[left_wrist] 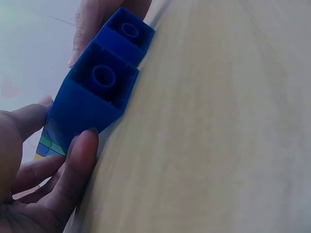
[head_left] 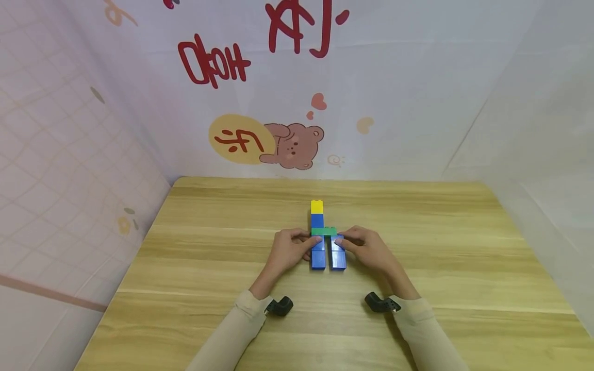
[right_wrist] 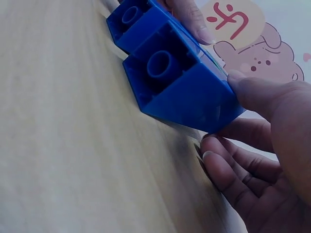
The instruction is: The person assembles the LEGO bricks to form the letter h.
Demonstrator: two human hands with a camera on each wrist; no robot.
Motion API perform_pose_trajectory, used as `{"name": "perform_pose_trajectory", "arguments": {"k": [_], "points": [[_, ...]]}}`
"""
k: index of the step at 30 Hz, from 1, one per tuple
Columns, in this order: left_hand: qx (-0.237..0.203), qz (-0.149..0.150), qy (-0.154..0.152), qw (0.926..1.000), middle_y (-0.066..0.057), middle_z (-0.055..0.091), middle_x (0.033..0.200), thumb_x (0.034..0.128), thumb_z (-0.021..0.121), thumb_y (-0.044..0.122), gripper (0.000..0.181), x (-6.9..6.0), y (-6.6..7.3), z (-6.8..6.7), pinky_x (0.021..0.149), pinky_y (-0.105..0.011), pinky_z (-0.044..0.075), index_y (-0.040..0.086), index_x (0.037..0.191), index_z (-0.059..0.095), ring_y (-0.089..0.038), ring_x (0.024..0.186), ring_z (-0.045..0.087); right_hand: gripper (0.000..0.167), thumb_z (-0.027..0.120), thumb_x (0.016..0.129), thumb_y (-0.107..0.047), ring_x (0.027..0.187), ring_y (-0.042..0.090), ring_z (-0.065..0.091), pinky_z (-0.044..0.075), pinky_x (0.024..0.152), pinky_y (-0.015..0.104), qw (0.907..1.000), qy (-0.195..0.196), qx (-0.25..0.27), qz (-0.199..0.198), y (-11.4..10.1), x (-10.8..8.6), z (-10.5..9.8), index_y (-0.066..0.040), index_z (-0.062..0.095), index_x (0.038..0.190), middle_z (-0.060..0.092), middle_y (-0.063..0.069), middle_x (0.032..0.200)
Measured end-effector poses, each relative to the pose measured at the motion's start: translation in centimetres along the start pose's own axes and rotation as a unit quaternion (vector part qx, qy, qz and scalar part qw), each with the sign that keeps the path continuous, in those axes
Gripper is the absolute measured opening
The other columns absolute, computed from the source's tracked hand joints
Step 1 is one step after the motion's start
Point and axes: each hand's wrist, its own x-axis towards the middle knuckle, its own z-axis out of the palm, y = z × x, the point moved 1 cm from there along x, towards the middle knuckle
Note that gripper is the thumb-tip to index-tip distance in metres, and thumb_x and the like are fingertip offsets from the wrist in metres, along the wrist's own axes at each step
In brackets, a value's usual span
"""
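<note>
A figure of joined toy bricks lies on the table, with a yellow brick at its far end, a blue one below that, and a green brick across the middle. Two blue legs extend from the green brick toward the person. My left hand pinches the left blue leg between thumb and fingers. On the other side, my right hand holds the right blue leg the same way. Hollow brick ends with round tubes show in both wrist views.
The wooden table meets a white wall sheet printed with red characters and a bear. Black wrist devices sit at the left cuff and the right cuff.
</note>
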Motion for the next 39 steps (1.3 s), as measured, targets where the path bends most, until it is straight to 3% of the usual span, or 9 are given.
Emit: {"name": "perform_pose_trajectory", "arguments": {"k": [7,26,39], "points": [[0.005,0.013,0.008,0.9999,-0.009,0.077,0.080,0.0915,0.079,0.035,0.036,0.0,-0.1,0.1,0.054,-0.033,0.061,0.002,0.106,0.076,-0.017,0.057,0.071,0.031,0.070,0.098,-0.041,0.103,0.017,0.066,0.056,0.093,0.040,0.9999,0.012,-0.001,-0.008,0.0,0.0,0.3,-0.018,0.078,0.117,0.072,-0.002,0.109],[0.003,0.013,0.015,0.9998,-0.009,0.076,0.083,0.0956,0.075,0.029,0.029,0.0,0.0,0.1,0.055,-0.033,0.062,0.001,0.107,0.073,-0.018,0.058,0.071,0.033,0.069,0.099,-0.040,0.096,0.015,0.065,0.055,0.086,0.034,0.9998,0.017,-0.007,-0.002,0.0,0.0,0.4,-0.016,0.077,0.119,0.073,-0.001,0.110],[-0.030,0.001,0.043,0.9986,-0.018,0.073,0.084,0.0996,0.070,0.023,0.022,0.3,-0.2,-1.4,0.051,-0.038,0.061,0.003,0.107,0.072,-0.022,0.052,0.069,0.033,0.064,0.102,-0.040,0.090,0.013,0.068,0.057,0.081,0.028,0.9998,-0.009,0.016,0.007,0.1,0.0,-0.6,-0.016,0.073,0.124,0.074,0.002,0.110]]}}
